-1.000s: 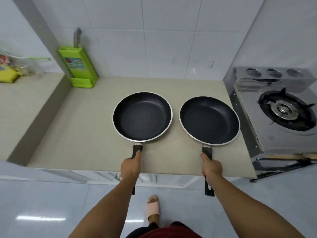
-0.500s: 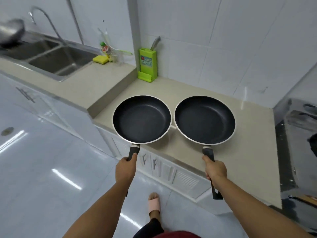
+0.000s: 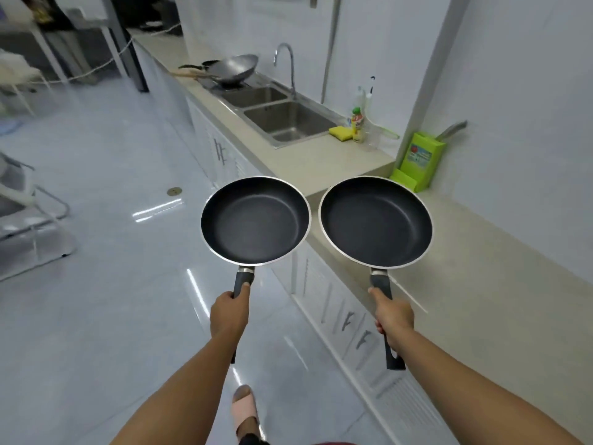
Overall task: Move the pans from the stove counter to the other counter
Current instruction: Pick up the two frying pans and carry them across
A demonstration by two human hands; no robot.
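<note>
Two black non-stick frying pans with silver rims are held level in the air, side by side. My left hand (image 3: 229,313) grips the dark handle of the left pan (image 3: 255,220), which hangs over the floor beside the cabinets. My right hand (image 3: 394,317) grips the handle of the right pan (image 3: 375,221), which hovers over the edge of the lower beige counter (image 3: 487,284). The raised beige counter (image 3: 308,162) with the sink lies just beyond both pans. The stove is out of view.
A double steel sink (image 3: 282,118) with a tap sits in the raised counter, a wok (image 3: 234,70) beyond it. A yellow sponge (image 3: 340,132), a bottle (image 3: 356,123) and a green knife holder (image 3: 422,160) stand near the wall. White cabinets (image 3: 337,313) run below. A chair (image 3: 29,226) stands left.
The view has swung left, away from the stove. Both pans have been lifted off the lower counter and carried left; the left pan now hangs over the floor.
</note>
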